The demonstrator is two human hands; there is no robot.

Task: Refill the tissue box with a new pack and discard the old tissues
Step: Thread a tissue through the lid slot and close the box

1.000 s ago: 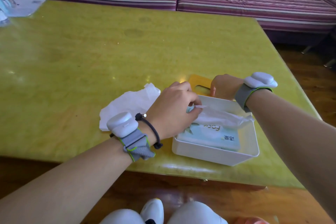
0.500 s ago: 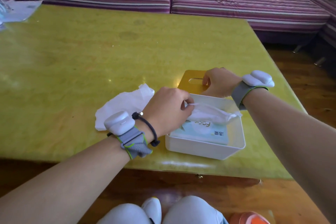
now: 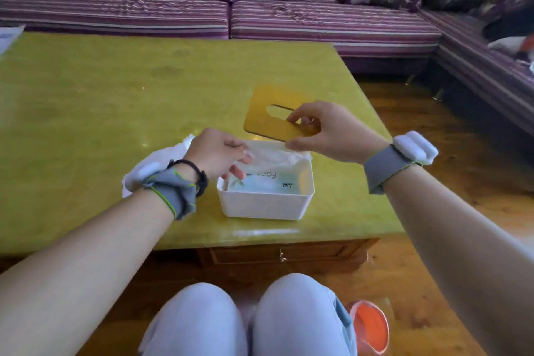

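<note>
A white open tissue box [image 3: 264, 206] stands near the front edge of the yellow-green table [image 3: 115, 113]. Inside lies a pale blue tissue pack [image 3: 265, 183] with a white tissue [image 3: 274, 154] pulled up from it. My left hand [image 3: 218, 153] pinches that tissue over the box's left side. My right hand [image 3: 329, 131] holds the yellow wooden lid [image 3: 267, 115] with its slot, lifted and tilted just beyond the box. Crumpled old tissues [image 3: 157, 160] lie on the table left of the box, partly hidden by my left wrist.
A purple striped sofa [image 3: 318, 20] with flowered cushions wraps the far and right sides of the table. An orange bin [image 3: 371, 326] sits on the wooden floor by my right knee. Paper [image 3: 8, 36] lies at the table's far left corner.
My right hand has picked the yellow lid up off the table and raised it behind the box. My left hand keeps its pinch on the tissue. The view has pulled back.
</note>
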